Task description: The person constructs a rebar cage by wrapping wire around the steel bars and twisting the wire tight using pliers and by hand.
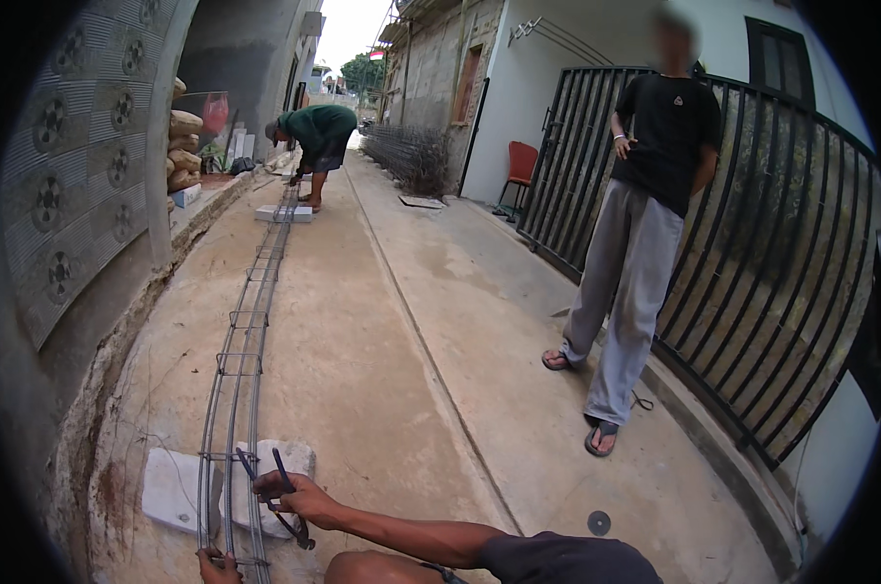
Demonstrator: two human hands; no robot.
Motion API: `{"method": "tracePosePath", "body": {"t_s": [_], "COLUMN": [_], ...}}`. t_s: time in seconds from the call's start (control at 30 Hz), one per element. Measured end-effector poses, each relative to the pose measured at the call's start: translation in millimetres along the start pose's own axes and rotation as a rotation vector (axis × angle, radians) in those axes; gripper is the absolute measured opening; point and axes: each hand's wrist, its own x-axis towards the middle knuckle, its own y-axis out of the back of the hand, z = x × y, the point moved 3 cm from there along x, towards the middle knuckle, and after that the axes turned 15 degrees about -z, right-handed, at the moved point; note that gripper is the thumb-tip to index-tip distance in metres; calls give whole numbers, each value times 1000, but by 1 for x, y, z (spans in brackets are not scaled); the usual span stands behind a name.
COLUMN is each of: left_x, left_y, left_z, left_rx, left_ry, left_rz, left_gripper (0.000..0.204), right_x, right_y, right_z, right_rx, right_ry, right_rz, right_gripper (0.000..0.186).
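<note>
A long rebar cage (239, 373), made of thin steel bars with square stirrups, runs away from me along the ground. Its near end rests over two white blocks, a left one (170, 490) and a right one (297, 457). In my right hand (307, 500) is a pair of pincers (301, 530) with dark handles spread apart, their jaws pointing down beside the cage. At the lower edge, my left hand (220, 567) has its fingers closed round the near bars; part of it is cut off by the frame.
A co-worker in green (316, 131) bends over the far end, near another white block (283, 213). On the right a person in grey trousers (630, 263) stands before a black gate (752, 243). Sacks (183, 146) and a patterned wall (80, 146) line the left.
</note>
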Motion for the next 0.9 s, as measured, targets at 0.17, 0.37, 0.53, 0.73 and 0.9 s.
{"method": "tracePosePath", "body": {"t_s": [0.17,0.37,0.53,0.73,0.9], "left_x": [-22,-42,-42,-42,-33], "left_y": [25,27,23,-3,17], "left_z": [39,68,33,13,21], "left_rx": [62,770,468,918,678], "left_ry": [-131,160,568,403,344], "left_rz": [-100,-47,-156,264,124], "left_gripper": [50,90,108,58,49], "right_x": [32,41,38,62,70], "right_y": [-41,-42,-46,-52,-68], "right_z": [-26,-12,-6,11,-22], "right_rx": [112,234,188,61,-8], "right_ry": [50,-14,-35,-14,150], "right_rz": [-87,1,-7,-47,-114], "right_gripper": [50,32,23,40,64]}}
